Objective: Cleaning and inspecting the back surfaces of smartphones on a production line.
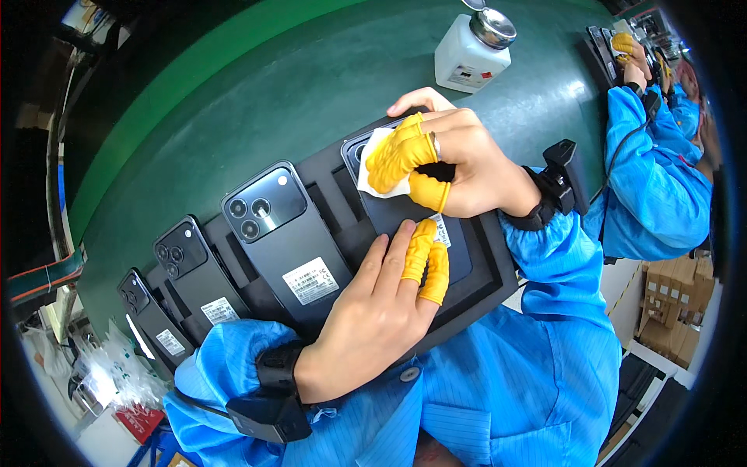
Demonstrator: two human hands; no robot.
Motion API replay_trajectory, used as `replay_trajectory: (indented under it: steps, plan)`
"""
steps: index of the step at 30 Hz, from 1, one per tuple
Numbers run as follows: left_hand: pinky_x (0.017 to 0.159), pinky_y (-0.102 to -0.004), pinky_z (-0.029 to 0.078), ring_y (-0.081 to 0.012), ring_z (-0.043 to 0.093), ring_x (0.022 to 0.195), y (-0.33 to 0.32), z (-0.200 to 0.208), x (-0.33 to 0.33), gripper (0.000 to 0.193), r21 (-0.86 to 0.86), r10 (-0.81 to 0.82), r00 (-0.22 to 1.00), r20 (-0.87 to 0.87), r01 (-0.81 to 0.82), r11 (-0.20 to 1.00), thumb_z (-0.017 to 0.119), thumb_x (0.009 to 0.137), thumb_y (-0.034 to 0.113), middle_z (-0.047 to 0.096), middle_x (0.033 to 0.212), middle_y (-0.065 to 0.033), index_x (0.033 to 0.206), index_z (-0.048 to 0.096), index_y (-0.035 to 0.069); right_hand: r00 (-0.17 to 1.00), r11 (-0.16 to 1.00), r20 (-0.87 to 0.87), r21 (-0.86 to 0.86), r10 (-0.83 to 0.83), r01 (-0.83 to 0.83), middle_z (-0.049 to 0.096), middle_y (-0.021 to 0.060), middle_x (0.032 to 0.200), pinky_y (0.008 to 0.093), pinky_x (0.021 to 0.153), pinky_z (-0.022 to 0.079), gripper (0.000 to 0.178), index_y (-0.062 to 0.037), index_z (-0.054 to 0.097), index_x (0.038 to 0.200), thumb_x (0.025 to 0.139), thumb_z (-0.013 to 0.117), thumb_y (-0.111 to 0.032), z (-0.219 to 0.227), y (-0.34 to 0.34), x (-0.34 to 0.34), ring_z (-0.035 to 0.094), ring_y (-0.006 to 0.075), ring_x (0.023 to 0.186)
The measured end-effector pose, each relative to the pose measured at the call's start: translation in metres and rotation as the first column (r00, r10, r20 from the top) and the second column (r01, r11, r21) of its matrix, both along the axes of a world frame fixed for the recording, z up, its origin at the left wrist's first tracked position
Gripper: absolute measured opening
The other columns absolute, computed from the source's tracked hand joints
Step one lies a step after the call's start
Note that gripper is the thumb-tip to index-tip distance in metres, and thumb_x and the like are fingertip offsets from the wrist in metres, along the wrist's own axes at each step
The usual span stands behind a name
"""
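Observation:
A black foam tray (492,265) holds several dark smartphones in a row, camera side up. On the rightmost phone (395,219), my right hand (475,159) presses a white wipe (373,140) over the camera area, with yellow finger cots on the fingers and thumb around it. Lower on the same phone, my left hand (369,323) lies with fingers stretched out beside a white label (442,231); two of its fingers wear yellow cots. The neighbouring phone (292,229) shows three lenses and a white label. Two smaller-looking phones (198,265) lie further left.
A white pump bottle (471,62) with a metal top stands on the green table (311,66) behind the tray. At the far right, a co-worker in a blue sleeve (654,187) handles dark devices. Clear plastic bags (117,370) lie at the lower left; cardboard boxes (677,300) sit at right.

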State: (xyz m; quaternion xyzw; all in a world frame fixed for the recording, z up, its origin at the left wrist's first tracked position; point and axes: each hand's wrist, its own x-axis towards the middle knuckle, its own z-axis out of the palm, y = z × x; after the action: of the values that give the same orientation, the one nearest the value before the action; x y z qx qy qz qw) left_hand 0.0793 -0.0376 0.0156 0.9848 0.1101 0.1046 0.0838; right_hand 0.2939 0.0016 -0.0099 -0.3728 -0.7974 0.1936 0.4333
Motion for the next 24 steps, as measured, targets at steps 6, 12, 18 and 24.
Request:
replay_trajectory:
  steps: [6, 12, 18, 24]
  plan:
    - [0.098, -0.0432, 0.048, -0.0358, 0.057, 0.116, 0.001, -0.001, 0.0, 0.04, 0.007, -0.006, 1.0, 0.011, 0.006, 1.0, 0.06, 0.074, 0.014, 0.061, 0.113, -0.0236, 0.11, 0.064, -0.002, 0.998, 0.998, -0.049, -0.035, 0.047, -0.049, 0.067, 0.0049, 0.07, 0.0372, 0.089, 0.046, 0.015, -0.0068, 0.071, 0.079, 0.066, 0.068, -0.002, 0.001, -0.001, 0.006, 0.061, 0.0208, 0.064]
    - [0.098, -0.0434, 0.048, -0.0359, 0.058, 0.115, 0.002, 0.0, -0.001, 0.042, 0.014, -0.016, 1.0, 0.007, 0.016, 1.0, 0.059, 0.073, 0.015, 0.061, 0.112, -0.0247, 0.111, 0.064, -0.003, 0.998, 0.998, -0.041, -0.04, 0.053, -0.054, 0.068, 0.0054, 0.074, 0.0357, 0.086, 0.046, 0.014, -0.0066, 0.071, 0.079, 0.066, 0.068, -0.001, 0.003, -0.007, 0.007, 0.062, 0.0219, 0.068]
    - [0.099, -0.0437, 0.048, -0.0364, 0.058, 0.114, 0.001, -0.001, -0.003, 0.042, 0.003, -0.023, 1.0, 0.008, 0.023, 1.0, 0.059, 0.073, 0.016, 0.061, 0.11, -0.025, 0.111, 0.064, -0.002, 0.977, 0.955, -0.066, 0.207, -0.202, 0.212, 0.07, 0.0082, 0.086, 0.0386, 0.089, 0.048, 0.015, -0.0049, 0.07, 0.084, 0.072, 0.07, 0.004, 0.004, -0.006, -0.012, 0.067, 0.0242, 0.08]
    - [0.098, -0.0437, 0.048, -0.0361, 0.058, 0.114, 0.002, -0.003, -0.001, 0.042, 0.014, -0.021, 1.0, 0.02, 0.021, 1.0, 0.059, 0.072, 0.016, 0.062, 0.108, -0.0237, 0.111, 0.064, -0.002, 0.982, 0.995, 0.19, 0.103, -0.019, 0.0, 0.071, 0.0093, 0.089, 0.0453, 0.093, 0.048, 0.021, -0.0021, 0.071, 0.089, 0.069, 0.066, 0.003, -0.004, -0.009, -0.005, 0.068, 0.0278, 0.083]
